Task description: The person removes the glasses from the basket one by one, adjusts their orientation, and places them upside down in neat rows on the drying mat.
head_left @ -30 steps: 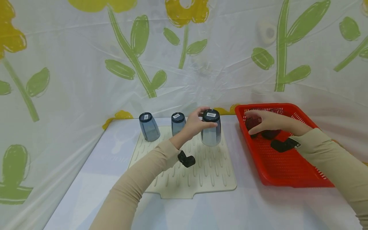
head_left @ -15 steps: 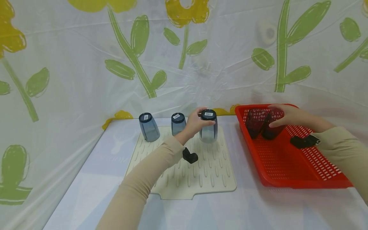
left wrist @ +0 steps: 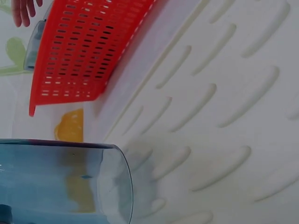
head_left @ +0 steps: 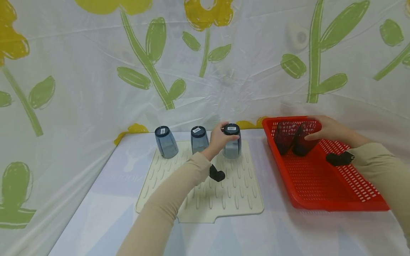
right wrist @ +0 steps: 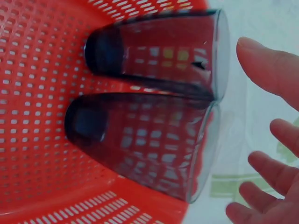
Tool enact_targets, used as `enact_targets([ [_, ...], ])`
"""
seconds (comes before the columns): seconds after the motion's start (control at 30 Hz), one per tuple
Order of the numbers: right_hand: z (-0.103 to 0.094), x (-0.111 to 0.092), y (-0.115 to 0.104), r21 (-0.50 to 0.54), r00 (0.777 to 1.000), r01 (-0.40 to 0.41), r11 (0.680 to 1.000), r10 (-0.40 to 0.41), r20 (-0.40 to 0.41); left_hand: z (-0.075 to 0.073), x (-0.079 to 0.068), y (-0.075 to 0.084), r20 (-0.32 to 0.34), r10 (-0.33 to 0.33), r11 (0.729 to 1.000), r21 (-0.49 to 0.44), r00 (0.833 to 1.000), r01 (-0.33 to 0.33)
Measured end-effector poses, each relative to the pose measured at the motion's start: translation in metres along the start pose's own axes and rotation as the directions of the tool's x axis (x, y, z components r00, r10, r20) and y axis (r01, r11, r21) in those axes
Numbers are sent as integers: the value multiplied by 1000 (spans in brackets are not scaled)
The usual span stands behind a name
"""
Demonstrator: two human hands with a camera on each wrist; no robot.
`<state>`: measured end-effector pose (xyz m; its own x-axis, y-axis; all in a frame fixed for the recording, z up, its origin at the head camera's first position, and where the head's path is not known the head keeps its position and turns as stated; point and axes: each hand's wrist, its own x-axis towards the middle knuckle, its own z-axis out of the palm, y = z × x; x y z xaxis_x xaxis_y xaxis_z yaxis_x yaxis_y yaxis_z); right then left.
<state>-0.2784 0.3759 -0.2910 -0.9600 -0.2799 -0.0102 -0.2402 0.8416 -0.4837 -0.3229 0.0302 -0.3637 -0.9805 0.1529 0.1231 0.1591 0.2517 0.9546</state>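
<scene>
My left hand grips an upside-down blue glass, thumb and fingers on either side near its base. In the left wrist view that glass has its rim close over the cream ribbed drying mat; I cannot tell whether they touch. My right hand is at the back of the red basket, beside two dark-looking glasses, the left one and the right one. The right wrist view shows its fingers spread near the glasses' rims, apart from them. Both glasses stand mouth up, leaning.
Two more blue glasses stand upside down on the mat's back part, one at the left and one in the middle, partly behind the left hand. A flower-printed curtain hangs behind the white table.
The left hand has lowered its glass and shifted it slightly left. My right hand has moved right, from over the left basket glass to beside the right one.
</scene>
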Motion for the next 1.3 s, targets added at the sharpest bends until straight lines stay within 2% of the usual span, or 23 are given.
enact_targets([
  [0.2, 2, 5, 12, -53, 999, -30, 998, 29, -21, 7, 3, -7, -31, -14, 1000, 5, 999, 14],
  [0.4, 6, 8, 17, -39, 999, -35, 999, 34, -32, 12, 5, -11, -54, -4, 1000, 7, 999, 4],
  [0.77, 14, 6, 23, 2, 990, -136, 991, 136, 24, 13, 3, -17, -46, 6, 1000, 29, 999, -5],
  [1.03, 16, 8, 28, -2, 987, -159, 987, 159, -4, 14, -2, -19, -13, 66, 997, 29, 998, -65],
  [1.3, 25, 10, 37, 155, 978, -164, 974, 181, -105, 13, -3, -18, -8, 88, 996, 26, 996, -88],
])
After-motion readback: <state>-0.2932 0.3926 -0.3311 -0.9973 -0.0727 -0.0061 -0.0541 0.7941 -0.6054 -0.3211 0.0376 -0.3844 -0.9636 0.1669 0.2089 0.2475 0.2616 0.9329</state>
